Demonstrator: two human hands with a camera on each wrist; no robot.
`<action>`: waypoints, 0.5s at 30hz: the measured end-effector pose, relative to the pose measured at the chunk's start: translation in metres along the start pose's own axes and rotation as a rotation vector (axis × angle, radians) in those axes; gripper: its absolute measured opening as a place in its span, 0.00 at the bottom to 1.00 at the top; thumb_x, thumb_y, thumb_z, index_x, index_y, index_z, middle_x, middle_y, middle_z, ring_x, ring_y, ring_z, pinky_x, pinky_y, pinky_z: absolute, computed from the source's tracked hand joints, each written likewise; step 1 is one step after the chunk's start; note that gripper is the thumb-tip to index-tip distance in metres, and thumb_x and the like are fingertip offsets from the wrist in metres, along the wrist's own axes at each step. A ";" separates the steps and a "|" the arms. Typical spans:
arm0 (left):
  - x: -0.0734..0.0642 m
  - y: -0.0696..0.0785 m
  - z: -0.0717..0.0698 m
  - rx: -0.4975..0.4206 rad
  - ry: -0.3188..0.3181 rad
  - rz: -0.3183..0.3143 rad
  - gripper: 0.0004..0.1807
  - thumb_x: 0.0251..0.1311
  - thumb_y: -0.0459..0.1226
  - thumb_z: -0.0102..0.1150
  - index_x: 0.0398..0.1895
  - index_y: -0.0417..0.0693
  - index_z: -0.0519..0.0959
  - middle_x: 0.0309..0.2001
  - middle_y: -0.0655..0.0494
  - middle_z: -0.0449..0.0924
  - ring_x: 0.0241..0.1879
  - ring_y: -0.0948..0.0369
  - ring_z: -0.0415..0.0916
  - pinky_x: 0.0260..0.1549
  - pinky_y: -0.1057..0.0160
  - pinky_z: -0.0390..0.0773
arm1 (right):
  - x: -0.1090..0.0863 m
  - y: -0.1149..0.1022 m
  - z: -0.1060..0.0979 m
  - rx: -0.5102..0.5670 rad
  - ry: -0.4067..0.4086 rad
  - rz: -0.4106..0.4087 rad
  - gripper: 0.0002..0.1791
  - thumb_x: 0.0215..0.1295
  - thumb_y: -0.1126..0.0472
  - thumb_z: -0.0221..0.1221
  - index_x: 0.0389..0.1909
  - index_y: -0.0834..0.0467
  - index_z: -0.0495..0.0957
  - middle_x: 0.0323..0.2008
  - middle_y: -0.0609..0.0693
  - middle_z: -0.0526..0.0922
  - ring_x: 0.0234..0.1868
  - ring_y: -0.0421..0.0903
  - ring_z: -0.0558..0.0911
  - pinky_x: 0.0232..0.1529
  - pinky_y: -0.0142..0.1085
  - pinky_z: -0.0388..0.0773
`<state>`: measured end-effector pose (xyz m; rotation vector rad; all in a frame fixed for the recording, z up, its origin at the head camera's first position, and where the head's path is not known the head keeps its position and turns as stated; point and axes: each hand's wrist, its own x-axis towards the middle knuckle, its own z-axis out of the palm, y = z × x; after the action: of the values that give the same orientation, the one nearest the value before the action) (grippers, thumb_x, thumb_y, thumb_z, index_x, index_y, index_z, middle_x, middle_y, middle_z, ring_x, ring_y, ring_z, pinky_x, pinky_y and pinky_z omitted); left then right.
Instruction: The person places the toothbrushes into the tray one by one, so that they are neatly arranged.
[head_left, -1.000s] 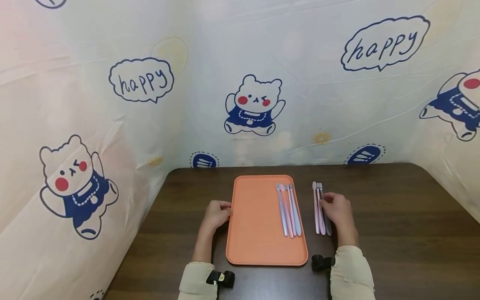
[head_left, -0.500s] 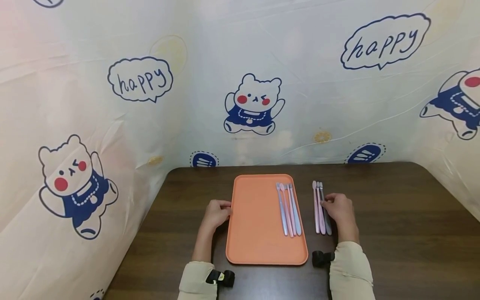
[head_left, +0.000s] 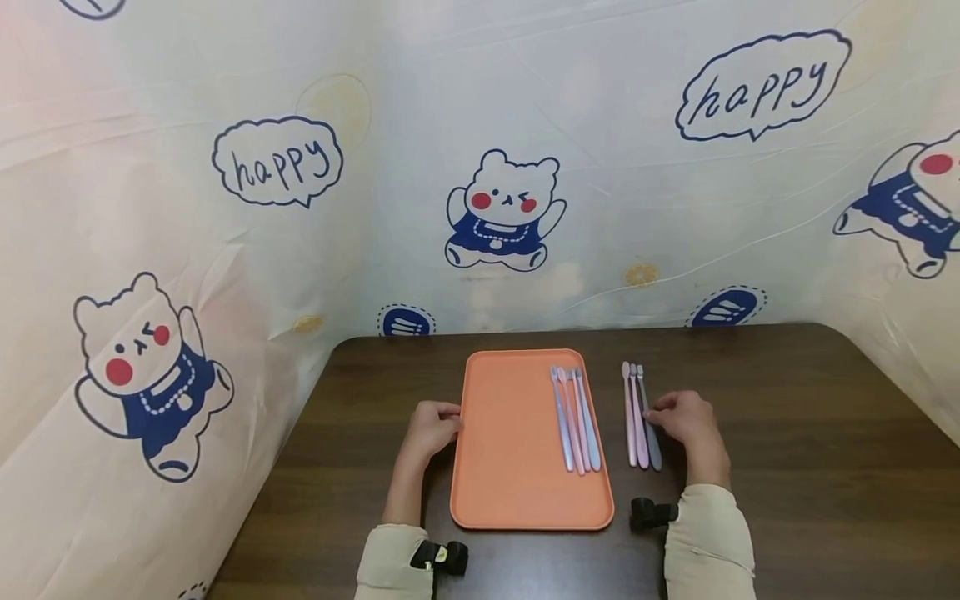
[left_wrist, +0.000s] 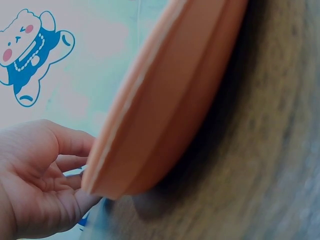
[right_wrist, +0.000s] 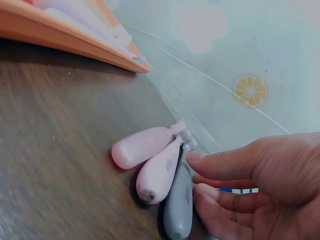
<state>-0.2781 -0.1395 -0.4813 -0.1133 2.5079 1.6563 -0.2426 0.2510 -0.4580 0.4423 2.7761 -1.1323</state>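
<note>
My left hand (head_left: pixel 433 428) holds the left rim of an orange tray (head_left: pixel 502 467), fingers and thumb at its edge in the left wrist view. To the right of the tray, three toothbrushes lie side by side on the table: a pink toothbrush (head_left: pixel 630 425), a pinkish-purple toothbrush (head_left: pixel 641 437) and a dark grey toothbrush (right_wrist: pixel 179 207). My right hand (head_left: pixel 686 417) is beside the grey one, with its thumb tip by the neck and its other fingertips next to the handle. Several pink and blue toothbrushes (head_left: pixel 576 425) lie along the tray's right side.
The dark wooden table (head_left: pixel 810 467) reaches back to a pale printed curtain (head_left: pixel 615 183), which also closes in both sides. Each wrist wears a small black camera, such as the right camera (head_left: pixel 648 514) near the tray's front right corner.
My right hand has shifted slightly right, away from the grey toothbrush, and its fingers cover less of it. My left hand stays at the tray rim.
</note>
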 end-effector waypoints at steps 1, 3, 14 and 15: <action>0.000 0.000 0.000 0.001 -0.002 0.003 0.16 0.64 0.26 0.53 0.52 0.27 0.83 0.45 0.35 0.85 0.39 0.57 0.86 0.40 0.56 0.88 | -0.001 0.000 -0.001 -0.002 -0.009 0.001 0.22 0.67 0.59 0.63 0.54 0.72 0.79 0.47 0.69 0.83 0.42 0.56 0.83 0.42 0.47 0.81; 0.000 -0.002 -0.001 0.001 -0.006 -0.004 0.16 0.64 0.26 0.53 0.52 0.27 0.82 0.46 0.35 0.85 0.40 0.57 0.86 0.41 0.57 0.88 | -0.002 0.001 -0.001 -0.002 -0.019 0.009 0.21 0.66 0.59 0.64 0.51 0.72 0.80 0.44 0.67 0.84 0.39 0.53 0.84 0.39 0.44 0.81; 0.001 -0.002 -0.001 0.020 0.004 -0.004 0.16 0.63 0.26 0.54 0.51 0.28 0.83 0.46 0.36 0.86 0.39 0.58 0.85 0.39 0.57 0.88 | 0.003 -0.001 0.007 -0.014 0.085 0.011 0.17 0.67 0.58 0.64 0.43 0.70 0.84 0.41 0.66 0.85 0.40 0.57 0.80 0.40 0.47 0.78; 0.001 -0.002 -0.001 0.018 0.005 -0.002 0.16 0.62 0.26 0.54 0.51 0.28 0.83 0.46 0.36 0.86 0.39 0.58 0.85 0.39 0.57 0.88 | 0.004 -0.001 0.007 -0.013 0.094 0.008 0.17 0.67 0.57 0.64 0.43 0.70 0.84 0.40 0.66 0.85 0.40 0.57 0.80 0.39 0.47 0.78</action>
<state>-0.2791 -0.1409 -0.4830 -0.1177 2.5250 1.6337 -0.2468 0.2457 -0.4633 0.5181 2.8568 -1.1191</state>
